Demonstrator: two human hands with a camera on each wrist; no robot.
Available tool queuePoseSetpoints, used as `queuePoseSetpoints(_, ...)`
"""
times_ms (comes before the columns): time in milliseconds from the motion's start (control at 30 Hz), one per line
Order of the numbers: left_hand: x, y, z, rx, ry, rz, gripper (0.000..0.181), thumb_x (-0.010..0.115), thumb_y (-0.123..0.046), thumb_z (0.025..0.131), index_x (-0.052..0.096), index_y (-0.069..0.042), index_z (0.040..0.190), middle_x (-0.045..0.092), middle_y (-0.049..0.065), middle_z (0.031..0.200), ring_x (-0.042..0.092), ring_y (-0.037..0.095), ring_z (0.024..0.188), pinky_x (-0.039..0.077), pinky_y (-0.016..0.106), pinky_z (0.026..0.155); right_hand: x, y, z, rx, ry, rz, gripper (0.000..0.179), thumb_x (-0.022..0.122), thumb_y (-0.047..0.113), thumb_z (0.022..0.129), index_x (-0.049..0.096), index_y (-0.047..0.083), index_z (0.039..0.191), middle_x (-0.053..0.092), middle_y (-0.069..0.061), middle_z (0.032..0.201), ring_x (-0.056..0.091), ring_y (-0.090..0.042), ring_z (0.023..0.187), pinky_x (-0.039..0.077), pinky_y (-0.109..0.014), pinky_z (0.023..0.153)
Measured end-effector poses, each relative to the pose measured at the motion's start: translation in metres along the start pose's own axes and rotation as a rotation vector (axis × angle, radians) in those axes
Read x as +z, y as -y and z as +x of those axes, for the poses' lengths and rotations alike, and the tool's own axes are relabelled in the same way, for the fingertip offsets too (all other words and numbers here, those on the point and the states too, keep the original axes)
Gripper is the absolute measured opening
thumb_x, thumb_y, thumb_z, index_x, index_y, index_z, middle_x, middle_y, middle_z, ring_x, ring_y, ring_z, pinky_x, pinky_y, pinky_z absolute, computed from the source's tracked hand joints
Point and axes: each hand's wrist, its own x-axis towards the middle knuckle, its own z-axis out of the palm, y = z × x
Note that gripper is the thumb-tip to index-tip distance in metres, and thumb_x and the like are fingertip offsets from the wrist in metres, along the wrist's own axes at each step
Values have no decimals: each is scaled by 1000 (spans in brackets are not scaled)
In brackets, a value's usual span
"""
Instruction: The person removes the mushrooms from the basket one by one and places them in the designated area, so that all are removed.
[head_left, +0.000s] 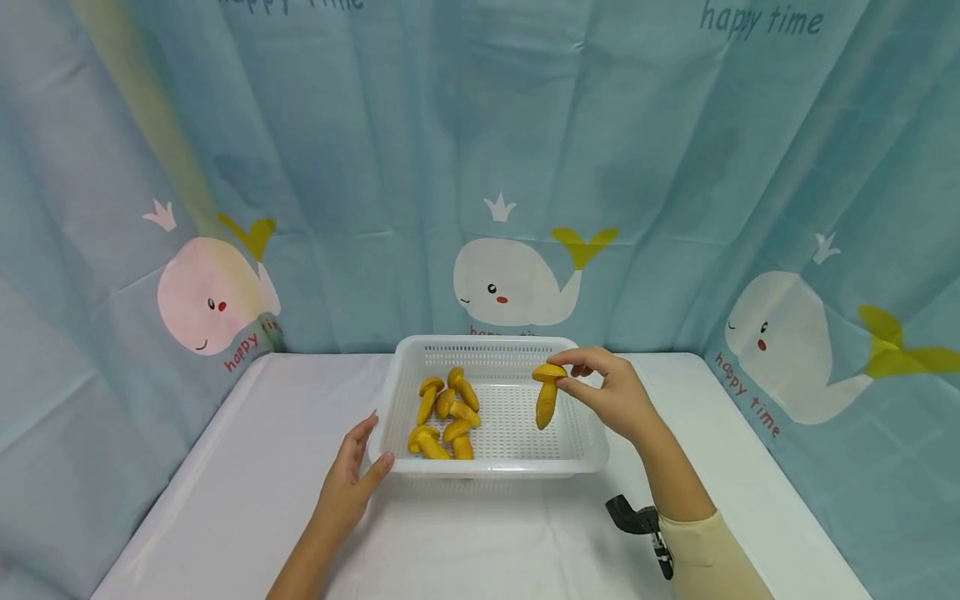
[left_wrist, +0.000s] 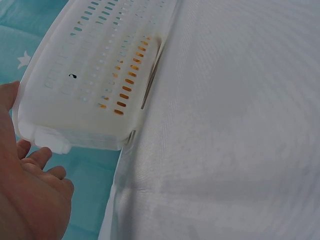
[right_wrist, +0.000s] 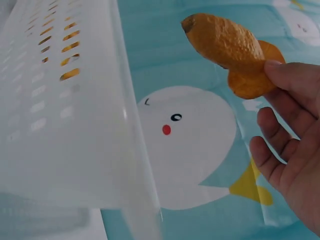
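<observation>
A yellow-brown mushroom (head_left: 547, 398) hangs stem down over the right part of a white perforated plastic basket (head_left: 491, 468). My right hand (head_left: 618, 396) pinches it by the cap between thumb and fingers; the right wrist view shows the mushroom (right_wrist: 225, 42) above the basket's rim. At the basket's left front corner, my left hand (head_left: 351, 477) touches the rim, its thumb on top and its fingers along the outside. Several similar mushrooms (head_left: 457, 408) lie together in the left half of the basket. In the left wrist view, the left hand (left_wrist: 37, 190) is against the basket's end.
The basket stands on a table with a white cloth (head_left: 480, 542). A blue curtain (head_left: 375, 183) with whale prints rises behind and on both sides. A black strap-like device (head_left: 636, 518) is at the right forearm, beside the beige sleeve (head_left: 705, 554).
</observation>
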Motion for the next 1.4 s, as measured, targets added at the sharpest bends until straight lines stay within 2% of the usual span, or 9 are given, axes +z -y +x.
queuePoseSetpoints(167, 0, -1, 1, -14, 6, 4, 68, 65, -22, 102, 28, -18, 160, 22, 4, 171, 15, 30, 158, 18, -2, 105, -8, -5, -15, -14, -30, -5, 27, 78, 18, 92, 75, 28, 117, 71, 10, 114, 60, -15, 100, 50, -25, 87)
queuePoseSetpoints(367, 1, -1, 1, -22, 6, 25, 69, 65, -26, 102, 28, -17, 159, 22, 5, 170, 15, 32, 158, 18, 0, 105, -15, -13, -29, -12, -27, -8, 28, 78, 14, 92, 75, 26, 117, 71, 8, 115, 59, -15, 99, 49, -25, 85)
queuePoseSetpoints(733, -1, -1, -2, -42, 15, 42, 68, 65, -30, 102, 29, -20, 159, 23, 3, 170, 16, 30, 158, 18, 13, 115, -23, -21, -40, -54, -16, 16, 31, 77, 7, 91, 75, 21, 118, 72, 2, 117, 57, -17, 98, 46, -20, 83)
queuePoseSetpoints(900, 0, -1, -3, -42, 12, 29, 69, 66, -30, 102, 29, -18, 159, 23, 3, 170, 15, 30, 158, 17, 0, 107, -27, -25, -39, -71, -10, -5, 32, 78, 6, 90, 75, 21, 119, 72, 2, 117, 57, -19, 97, 45, -20, 83)
queuePoseSetpoints(967, 0, -2, -3, -38, 9, 30, 69, 66, -29, 102, 29, -17, 159, 23, 3, 170, 15, 31, 158, 17, -1, 104, -29, -28, -38, -80, -9, -11, 33, 77, 3, 90, 75, 18, 119, 72, -1, 117, 57, -20, 97, 45, -20, 82)
queuePoseSetpoints(1167, -2, -2, -1, -32, 8, 33, 67, 65, -27, 102, 30, -20, 159, 23, 3, 170, 16, 30, 158, 19, 2, 106, -32, -33, -37, -109, -1, -8, 35, 76, -1, 90, 74, 15, 121, 72, -3, 119, 57, -15, 98, 44, -18, 83)
queuePoseSetpoints(1400, -1, -2, -1, -19, 3, 27, 67, 65, -24, 102, 30, -18, 159, 24, 5, 170, 17, 32, 157, 19, -1, 105, -46, -39, -39, -49, -28, -44, 33, 75, 6, 93, 74, 20, 123, 72, 0, 120, 57, -13, 104, 44, -20, 87)
